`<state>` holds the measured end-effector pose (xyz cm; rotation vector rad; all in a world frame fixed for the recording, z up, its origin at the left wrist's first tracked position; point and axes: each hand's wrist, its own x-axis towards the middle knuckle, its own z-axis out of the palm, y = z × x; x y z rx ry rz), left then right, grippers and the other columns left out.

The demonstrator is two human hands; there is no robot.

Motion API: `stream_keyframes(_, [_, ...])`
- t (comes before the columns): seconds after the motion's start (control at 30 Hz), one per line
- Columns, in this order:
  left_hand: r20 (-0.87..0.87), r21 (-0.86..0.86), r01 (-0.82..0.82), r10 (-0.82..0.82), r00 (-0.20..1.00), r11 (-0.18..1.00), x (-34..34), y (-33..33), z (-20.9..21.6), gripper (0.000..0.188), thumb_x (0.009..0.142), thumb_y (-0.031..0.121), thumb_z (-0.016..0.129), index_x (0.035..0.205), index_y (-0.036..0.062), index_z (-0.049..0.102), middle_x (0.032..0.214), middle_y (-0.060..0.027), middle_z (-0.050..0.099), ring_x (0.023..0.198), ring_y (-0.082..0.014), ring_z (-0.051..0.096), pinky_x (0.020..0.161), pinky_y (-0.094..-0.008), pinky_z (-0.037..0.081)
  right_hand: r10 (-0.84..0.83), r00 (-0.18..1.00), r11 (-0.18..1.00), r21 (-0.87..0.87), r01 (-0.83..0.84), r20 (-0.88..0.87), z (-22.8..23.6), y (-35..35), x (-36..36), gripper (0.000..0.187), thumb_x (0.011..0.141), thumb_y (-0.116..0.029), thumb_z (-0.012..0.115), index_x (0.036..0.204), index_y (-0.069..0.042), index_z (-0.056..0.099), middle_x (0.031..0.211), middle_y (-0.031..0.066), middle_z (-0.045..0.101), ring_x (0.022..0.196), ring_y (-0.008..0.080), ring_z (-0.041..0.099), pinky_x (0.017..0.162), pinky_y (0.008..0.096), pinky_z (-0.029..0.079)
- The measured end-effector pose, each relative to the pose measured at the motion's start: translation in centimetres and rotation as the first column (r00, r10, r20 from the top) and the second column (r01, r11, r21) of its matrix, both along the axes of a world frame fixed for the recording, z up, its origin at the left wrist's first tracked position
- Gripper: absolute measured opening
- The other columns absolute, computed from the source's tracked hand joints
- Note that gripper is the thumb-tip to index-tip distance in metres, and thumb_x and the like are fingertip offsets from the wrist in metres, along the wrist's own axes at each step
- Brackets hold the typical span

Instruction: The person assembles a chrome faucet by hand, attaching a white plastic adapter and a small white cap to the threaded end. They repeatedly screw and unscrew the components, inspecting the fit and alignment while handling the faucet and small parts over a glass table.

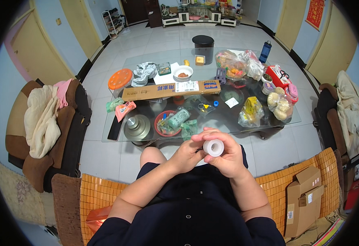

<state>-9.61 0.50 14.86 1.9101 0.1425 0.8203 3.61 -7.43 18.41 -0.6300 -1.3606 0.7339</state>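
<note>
Over my lap, both hands are around a white, hollow tube [214,154], its round open end facing up toward me. My right hand [232,158] wraps the tube from the right, thumb below and fingers curled over the top. From the left, my left hand [186,155] presses closed against the tube's side; its fingertips are partly hidden. A small dark spot shows between the left fingers, too small to name. Beyond my hands stands a glass coffee table [163,141]. A red basin [158,127] with bags and a green-white packet lies closest on it.
On the table rest a long cardboard box [155,92], a steel lidded pot [137,128], a white bowl [183,73], a bag of buns [279,104] and a yellow packet in plastic [251,111]. A flattened carton [304,201] lies right on the bamboo-mat seat [269,184].
</note>
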Motion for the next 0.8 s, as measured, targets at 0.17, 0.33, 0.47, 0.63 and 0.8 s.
stream_keyframes(0.17, [-0.057, -0.058, -0.034, 0.031, 0.998, 0.998, -0.1, 0.0, 0.1, 0.022, 0.087, 0.011, 0.060, 0.106, 0.0004, 0.056, 0.101, -0.0110, 0.060, 0.093, -0.0242, 0.059, 0.080, -0.0324, 0.047, -0.216, 0.974, 0.976, -0.012, 0.217, 0.065, -0.4, -0.3, 0.2, 0.044, 0.077, -0.009, 0.073, 0.116, -0.003, 0.054, 0.112, 0.0124, 0.059, 0.112, 0.0206, 0.051, 0.092, 0.0341, 0.042])
stream_keyframes(0.33, [-0.071, -0.111, -0.032, 0.024, 0.997, 0.993, -0.1, -0.1, 0.1, 0.020, 0.088, 0.012, 0.059, 0.105, -0.0001, 0.056, 0.099, -0.0106, 0.059, 0.090, -0.0233, 0.058, 0.077, -0.0326, 0.046, -0.242, 0.948, 0.965, 0.048, 0.257, -0.204, -0.9, 0.4, -1.0, 0.033, 0.075, -0.004, 0.074, 0.101, -0.003, 0.053, 0.108, 0.0150, 0.060, 0.100, 0.0234, 0.059, 0.088, 0.0325, 0.045])
stream_keyframes(0.47, [-0.101, -0.193, -0.069, 0.051, 0.994, 0.979, -0.3, -0.3, -0.1, 0.021, 0.088, 0.012, 0.061, 0.105, 0.0011, 0.056, 0.093, -0.0063, 0.058, 0.081, -0.0169, 0.054, 0.072, -0.0283, 0.045, -0.263, 0.964, 0.959, 0.099, 0.266, -0.042, -1.7, 0.4, 0.0, 0.033, 0.077, -0.002, 0.071, 0.102, -0.005, 0.049, 0.109, 0.0196, 0.061, 0.099, 0.0255, 0.060, 0.086, 0.0354, 0.047])
stream_keyframes(0.63, [-0.041, -0.333, -0.123, 0.116, 0.992, 0.935, -1.1, -0.3, -1.6, 0.026, 0.084, 0.011, 0.067, 0.107, 0.0055, 0.056, 0.083, 0.0038, 0.052, 0.071, -0.0053, 0.045, 0.064, -0.0195, 0.039, -0.136, 0.880, 0.991, -0.054, 0.126, -0.456, -1.8, 0.5, 0.4, 0.023, 0.084, -0.006, 0.065, 0.097, -0.006, 0.047, 0.111, 0.0243, 0.060, 0.100, 0.0285, 0.061, 0.086, 0.0373, 0.048])
stream_keyframes(0.8, [0.133, -0.506, -0.077, 0.165, 0.977, 0.859, -0.7, -0.9, 0.6, 0.030, 0.082, 0.002, 0.067, 0.108, 0.0043, 0.053, 0.080, 0.0052, 0.047, 0.070, -0.0007, 0.042, 0.061, -0.0164, 0.036, -0.045, 0.468, 0.908, -0.231, -0.349, -0.883, -2.3, 0.4, 0.8, 0.021, 0.097, -0.026, 0.045, 0.102, -0.006, 0.048, 0.109, 0.0213, 0.060, 0.096, 0.0276, 0.063, 0.082, 0.0363, 0.054])
